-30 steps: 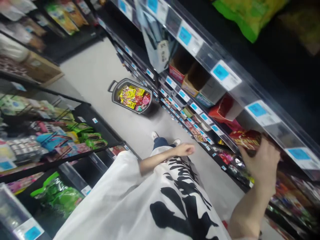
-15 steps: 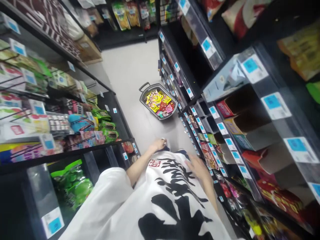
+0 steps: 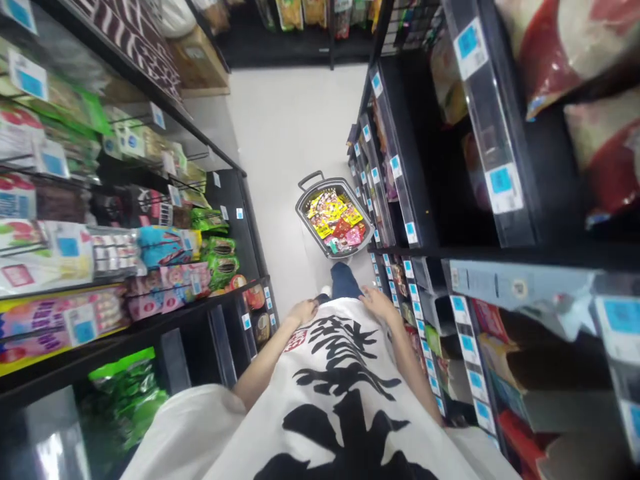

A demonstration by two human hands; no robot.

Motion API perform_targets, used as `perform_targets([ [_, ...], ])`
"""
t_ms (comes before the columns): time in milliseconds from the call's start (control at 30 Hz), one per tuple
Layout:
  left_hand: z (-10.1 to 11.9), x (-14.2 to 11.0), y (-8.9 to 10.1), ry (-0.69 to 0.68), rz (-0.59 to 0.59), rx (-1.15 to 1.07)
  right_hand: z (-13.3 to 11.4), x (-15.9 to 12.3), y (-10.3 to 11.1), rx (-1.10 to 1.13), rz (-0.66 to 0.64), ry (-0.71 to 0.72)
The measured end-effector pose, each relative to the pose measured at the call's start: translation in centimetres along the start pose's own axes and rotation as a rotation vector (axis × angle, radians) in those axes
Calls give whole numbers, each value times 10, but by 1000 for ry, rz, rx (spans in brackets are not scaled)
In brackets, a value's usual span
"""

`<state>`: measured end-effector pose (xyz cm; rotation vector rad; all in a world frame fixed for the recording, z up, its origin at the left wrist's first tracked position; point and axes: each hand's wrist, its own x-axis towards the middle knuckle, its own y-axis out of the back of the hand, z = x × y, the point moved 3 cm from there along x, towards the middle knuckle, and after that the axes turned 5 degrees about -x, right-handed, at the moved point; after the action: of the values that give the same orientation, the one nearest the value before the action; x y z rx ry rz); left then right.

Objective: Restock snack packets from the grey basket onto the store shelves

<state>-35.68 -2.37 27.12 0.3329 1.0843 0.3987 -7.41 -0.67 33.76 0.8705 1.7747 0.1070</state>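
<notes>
Left hand [image 3: 303, 311] at hem of white cloth shirt [image 3: 275, 407], fingers curled; cannot tell whether cloth is gripped. Right hand [image 3: 379, 305] at same hem, fingers loose, nothing visibly held. Basket [image 3: 310, 230] on smooth pale floor [image 3: 280, 133], 12 o'clock from hands: dark rim, rounded corners, long axis 11 to 5, looped handle [image 3: 311, 176] toward 11. Contents: glossy yellow packets [image 3: 327, 207]; pink packet [image 3: 354, 235] nearer 5 o'clock.

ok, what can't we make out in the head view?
All in the head view:
Left hand, right hand: palms hidden by their backs; grip on shirt unclear.
Basket floor: hidden by packs.
Price tag text: too small, blurred.
Red-white bag: cut off by right edge.
</notes>
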Motion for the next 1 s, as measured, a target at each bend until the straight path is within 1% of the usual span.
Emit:
perform_targets([
  [67,-4,12,24,32,30,-31,-17,52,17,26,-42,-10],
  [167,-7,40,76,51,92,-73,-37,116,35,64,-123,-49],
  [233,-9,65,113,46,136,-89,-44,148,42,100,-162,-86],
  [300,-12,95,149,32,172,-87,-49,172,45,147,-178,-123],
  [367,-16,134,179,2,189,-71,-49,192,43,215,-177,-156],
  [400,-19,156,192,-17,189,-58,-48,201,39,258,-171,-173],
  [467,-30,211,211,-62,175,-25,-42,217,25,357,-142,-217],
  [500,-37,242,217,-85,161,-7,-38,225,15,410,-121,-248],
  [567,-56,308,222,-120,126,29,-30,240,-10,518,-76,-330],
  [600,-68,342,221,-131,107,46,-26,248,-24,575,-57,-376],
  [667,-93,403,214,-139,65,75,-22,267,-52,689,-23,-469],
  [733,-117,450,201,-147,19,96,-22,294,-75,802,4,-549],
  [767,-127,467,193,-153,-5,100,-22,312,-84,856,19,-582],
  [800,-136,479,186,-163,-22,107,-23,333,-91,909,36,-609],
  [867,-149,492,173,-197,-36,161,-25,386,-98,997,94,-655],
  [967,-158,493,160,-260,-64,284,-25,481,-95,1118,207,-694],
  [1000,-159,491,157,-275,-87,316,-24,511,-92,1227,290,-726],
])
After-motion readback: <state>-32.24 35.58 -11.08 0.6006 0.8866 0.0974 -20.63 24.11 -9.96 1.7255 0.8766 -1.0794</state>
